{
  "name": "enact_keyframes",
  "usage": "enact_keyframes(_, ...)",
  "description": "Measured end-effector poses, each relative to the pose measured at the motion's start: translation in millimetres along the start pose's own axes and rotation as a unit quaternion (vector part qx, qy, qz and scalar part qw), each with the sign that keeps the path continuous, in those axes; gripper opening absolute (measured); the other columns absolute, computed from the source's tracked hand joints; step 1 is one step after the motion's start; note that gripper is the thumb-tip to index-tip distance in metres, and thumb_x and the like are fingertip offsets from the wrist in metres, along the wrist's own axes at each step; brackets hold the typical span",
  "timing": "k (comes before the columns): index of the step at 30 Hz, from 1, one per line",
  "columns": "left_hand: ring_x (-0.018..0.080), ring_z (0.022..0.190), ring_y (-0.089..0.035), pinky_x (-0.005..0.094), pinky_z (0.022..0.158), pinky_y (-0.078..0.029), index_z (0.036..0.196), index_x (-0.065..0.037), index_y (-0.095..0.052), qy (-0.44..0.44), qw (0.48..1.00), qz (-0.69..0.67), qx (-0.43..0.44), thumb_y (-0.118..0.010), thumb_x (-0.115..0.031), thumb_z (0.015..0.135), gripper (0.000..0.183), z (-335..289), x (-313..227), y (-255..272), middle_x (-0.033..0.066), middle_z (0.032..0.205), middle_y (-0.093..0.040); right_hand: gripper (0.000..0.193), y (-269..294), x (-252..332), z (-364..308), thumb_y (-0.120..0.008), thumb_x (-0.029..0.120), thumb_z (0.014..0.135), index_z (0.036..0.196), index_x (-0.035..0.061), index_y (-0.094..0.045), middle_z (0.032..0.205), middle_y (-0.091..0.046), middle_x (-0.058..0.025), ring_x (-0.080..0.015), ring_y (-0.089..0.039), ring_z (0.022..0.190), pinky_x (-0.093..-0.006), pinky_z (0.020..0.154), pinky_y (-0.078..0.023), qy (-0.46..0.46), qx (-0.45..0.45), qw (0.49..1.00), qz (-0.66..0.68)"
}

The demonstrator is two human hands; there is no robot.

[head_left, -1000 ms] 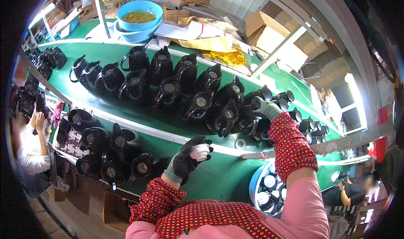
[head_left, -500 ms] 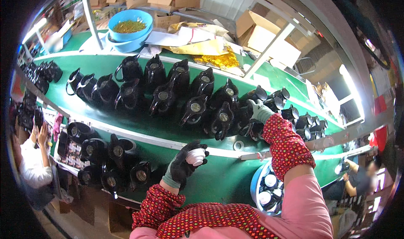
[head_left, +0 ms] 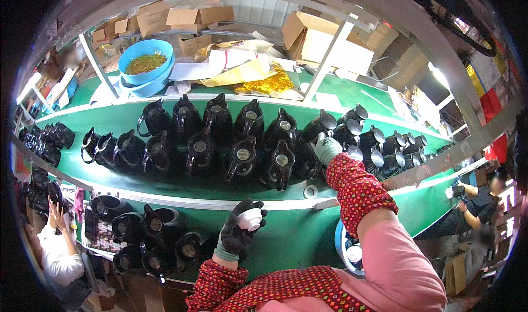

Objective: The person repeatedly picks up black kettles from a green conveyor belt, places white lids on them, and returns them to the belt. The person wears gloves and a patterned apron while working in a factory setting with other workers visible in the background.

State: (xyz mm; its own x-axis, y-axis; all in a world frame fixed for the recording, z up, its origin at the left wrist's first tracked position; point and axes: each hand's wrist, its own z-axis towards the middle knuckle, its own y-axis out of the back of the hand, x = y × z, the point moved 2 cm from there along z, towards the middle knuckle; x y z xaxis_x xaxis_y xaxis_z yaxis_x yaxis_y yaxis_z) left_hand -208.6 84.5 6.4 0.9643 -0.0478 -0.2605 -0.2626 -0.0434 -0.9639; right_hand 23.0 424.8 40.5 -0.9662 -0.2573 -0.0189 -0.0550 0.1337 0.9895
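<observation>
Fingers of your black-gloved left hand are closed around a white cap at seven o'clock in the view. At three o'clock, your pale-gloved right hand is at a black jug standing among others on the green desk; I cannot tell whether those fingers grip it. Toward five o'clock from that jug lies a white ring, and at your view's five o'clock sits a blue tub.

Glossy plastic-looking jugs, smooth white cap, matt cloth sleeves, crinkled shiny foil, matt cardboard boxes
</observation>
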Motion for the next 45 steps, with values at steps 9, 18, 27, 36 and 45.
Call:
enact_keyframes(9,0.0364,0.129,-0.054,0.0481,0.106,-0.048,0.151,-0.005,-0.038,-0.031,0.997,0.071,0.016,-0.063,-0.028,0.096,0.064,-5,3,-1,0.0175,0.147,-0.049,0.075,18,20,-5,-0.044,0.060,0.097,0.136,-0.0043,-0.047,0.134,-0.057,-0.0297,-0.0388,-0.064,0.116,-0.0474,0.097,-0.052,-0.075,0.027,0.996,-0.043)
enact_keyframes(18,0.0321,0.130,-0.054,0.0454,0.099,-0.053,0.159,-0.007,-0.009,-0.182,0.861,0.473,-0.042,-0.089,-0.011,0.070,0.120,9,-6,-61,0.0216,0.142,-0.049,0.073,76,142,-118,-0.069,0.053,0.087,0.133,-0.0002,-0.052,0.125,-0.062,-0.0224,-0.0343,-0.062,0.117,-0.0469,0.095,-0.051,0.397,0.192,0.840,0.316)
enact_keyframes(27,0.0491,0.144,-0.027,0.0526,0.117,-0.029,0.154,0.010,-0.009,-0.276,0.600,0.751,-0.013,-0.089,-0.037,0.070,0.125,-4,-4,-81,0.0327,0.158,-0.020,0.075,65,133,-200,-0.058,0.041,0.098,0.155,0.0066,-0.024,0.132,-0.050,-0.0299,-0.0446,-0.060,0.113,-0.0490,0.098,-0.050,0.406,0.238,0.846,0.250)
enact_keyframes(36,0.0458,0.139,-0.034,0.0575,0.114,-0.028,0.152,-0.008,-0.037,-0.174,0.393,0.895,-0.117,-0.077,-0.043,0.080,0.089,-64,-7,-39,0.0247,0.153,-0.032,0.065,23,77,-61,-0.060,0.039,0.097,0.150,0.0106,-0.035,0.134,-0.050,-0.0268,-0.0470,-0.062,0.106,-0.0464,0.091,-0.054,0.189,-0.023,0.963,0.191)
enact_keyframes(45,0.0411,0.133,-0.041,0.0571,0.112,-0.030,0.140,-0.009,-0.050,-0.101,0.395,0.905,-0.119,-0.075,-0.044,0.080,0.074,-69,3,-21,0.0218,0.142,-0.047,0.074,28,82,-40,-0.078,0.025,0.076,0.143,0.0222,-0.049,0.136,-0.047,-0.0257,-0.0469,-0.050,0.124,-0.0530,0.105,-0.044,0.312,0.059,0.945,0.074)
